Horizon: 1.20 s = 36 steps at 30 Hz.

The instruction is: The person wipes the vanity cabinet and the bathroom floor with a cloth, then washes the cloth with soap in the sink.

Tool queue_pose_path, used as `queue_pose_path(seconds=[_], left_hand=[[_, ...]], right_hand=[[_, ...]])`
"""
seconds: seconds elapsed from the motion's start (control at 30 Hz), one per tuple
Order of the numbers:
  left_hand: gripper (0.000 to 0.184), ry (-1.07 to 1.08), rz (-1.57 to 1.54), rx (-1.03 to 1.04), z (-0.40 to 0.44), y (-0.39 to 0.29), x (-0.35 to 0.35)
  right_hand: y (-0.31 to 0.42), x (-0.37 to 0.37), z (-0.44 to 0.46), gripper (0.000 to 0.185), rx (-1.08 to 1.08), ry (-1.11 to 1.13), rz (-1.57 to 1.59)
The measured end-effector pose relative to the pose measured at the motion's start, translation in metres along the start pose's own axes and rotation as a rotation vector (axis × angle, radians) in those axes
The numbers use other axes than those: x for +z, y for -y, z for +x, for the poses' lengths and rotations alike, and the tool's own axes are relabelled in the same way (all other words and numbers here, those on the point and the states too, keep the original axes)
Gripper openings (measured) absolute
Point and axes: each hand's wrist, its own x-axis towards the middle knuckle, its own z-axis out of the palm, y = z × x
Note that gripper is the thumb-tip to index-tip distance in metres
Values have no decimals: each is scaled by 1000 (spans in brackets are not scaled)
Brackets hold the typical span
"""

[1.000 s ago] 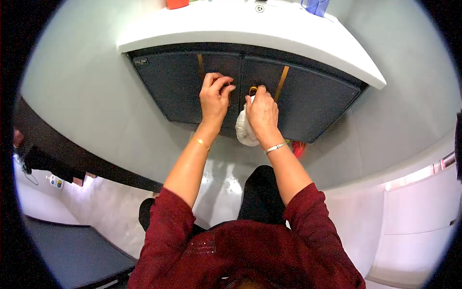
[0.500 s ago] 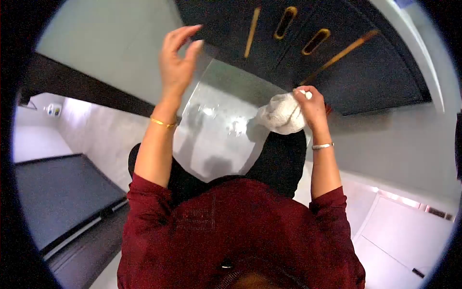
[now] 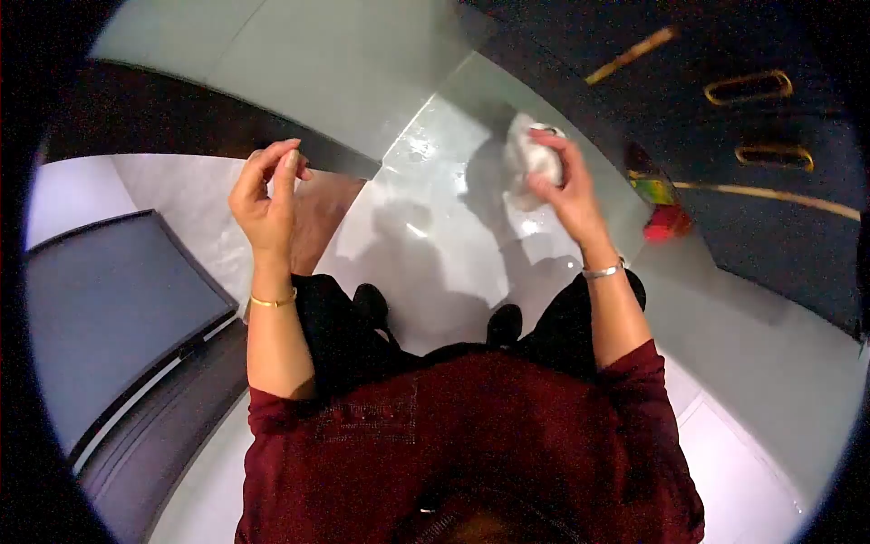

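A bunched white cloth (image 3: 541, 163) hangs above the shiny light floor (image 3: 426, 236), gripped between the thumb and fingers of my right hand (image 3: 573, 195). My left hand (image 3: 268, 195) is raised at the left, its fingers curled and the thumb tip close to or touching the fingertips, with nothing visible in it. The dark cabinet doors (image 3: 779, 245) with gold-rimmed handles (image 3: 749, 88) and gold strips stand at the upper right, apart from both hands.
A red and yellow-green item (image 3: 666, 218) lies beside the cabinet's lower edge. At the left is a dark grey panel with a black frame (image 3: 127, 308). A dark band (image 3: 181, 113) runs along the pale wall. My shoes are on the floor below.
The view has turned, so the cabinet now lies to the right. My right hand has left the cabinet door with the cloth and moved over the floor. My left hand has drawn back leftward, its fingers closing.
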Motion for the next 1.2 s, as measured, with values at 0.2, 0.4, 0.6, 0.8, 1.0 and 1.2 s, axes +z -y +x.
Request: queue_pose_path(seconds=[0.2, 0.4, 0.6, 0.8, 1.0, 1.2], left_hand=[[12, 205, 67, -77, -8, -5, 2], [14, 1082, 257, -219, -13, 53, 52], [34, 861, 630, -126, -59, 231, 184], [32, 591, 785, -38, -79, 306, 231], [45, 321, 1005, 80, -72, 256, 208], [69, 665, 900, 137, -90, 314, 212]], right_hand=[[-123, 28, 34, 61, 23, 193, -646], [-214, 32, 115, 26, -50, 366, -1013], [-277, 101, 164, 30, -279, 319, -1185], [-300, 119, 190, 41, 103, 250, -834], [-273, 115, 228, 73, 184, 196, -502], [-305, 207, 160, 80, 108, -88, -1038]])
